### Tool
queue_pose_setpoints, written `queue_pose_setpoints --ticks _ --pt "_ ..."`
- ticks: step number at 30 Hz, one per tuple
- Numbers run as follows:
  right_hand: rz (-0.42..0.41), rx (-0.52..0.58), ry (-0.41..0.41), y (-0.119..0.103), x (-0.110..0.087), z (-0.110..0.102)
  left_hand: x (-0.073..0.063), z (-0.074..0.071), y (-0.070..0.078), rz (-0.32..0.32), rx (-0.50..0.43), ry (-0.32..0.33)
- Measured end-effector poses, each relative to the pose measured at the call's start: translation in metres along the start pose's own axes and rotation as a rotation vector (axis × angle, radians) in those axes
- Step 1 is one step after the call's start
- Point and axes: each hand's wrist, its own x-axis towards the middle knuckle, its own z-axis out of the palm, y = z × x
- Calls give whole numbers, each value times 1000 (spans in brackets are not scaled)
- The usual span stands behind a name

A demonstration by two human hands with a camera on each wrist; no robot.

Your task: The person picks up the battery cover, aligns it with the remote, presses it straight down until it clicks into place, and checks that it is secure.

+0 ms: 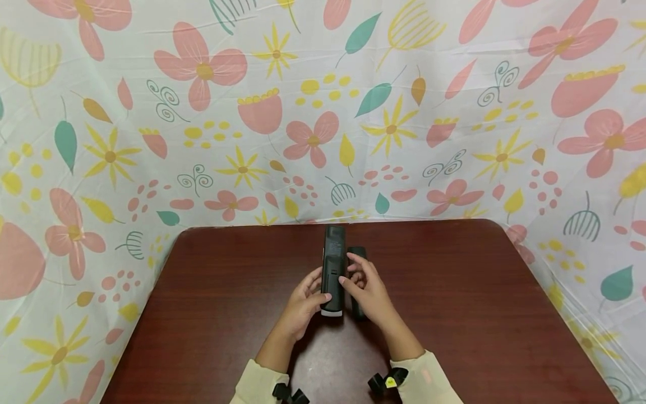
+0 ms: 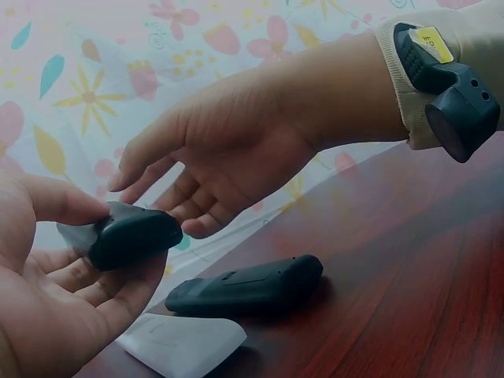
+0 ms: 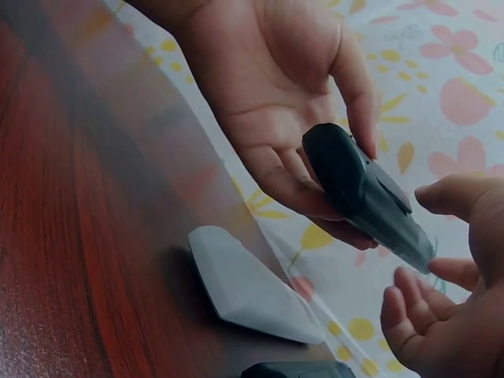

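Observation:
My left hand (image 1: 300, 308) grips a dark remote control (image 1: 333, 247), thumb on one side and fingers beneath; its back faces up in the head view. To its right is my right hand (image 1: 372, 294), thumb and forefinger extended beside the remote and the other fingers loosely bent, holding nothing. A second dark remote (image 2: 244, 287) lies on the table, partly hidden by the right hand in the head view. Beside it, below the held remote, lies a white, smooth tapered object (image 3: 244, 287), mostly hidden from above.
The brown wooden table (image 1: 217, 314) runs back to a floral cloth (image 1: 313, 84) hung behind and along the sides. A dark camera (image 1: 388, 381) is strapped at the right cuff, and another (image 1: 290, 394) at the left cuff.

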Motion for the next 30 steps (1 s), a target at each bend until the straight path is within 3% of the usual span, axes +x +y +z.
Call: queue_pose_setpoints --ticks 7,30 --pt "100 37 -58 -4 0 1 0 -1 -1 -1 -3 2" --pt "80 66 -90 4 -2 1 2 4 -6 -9 7 62"
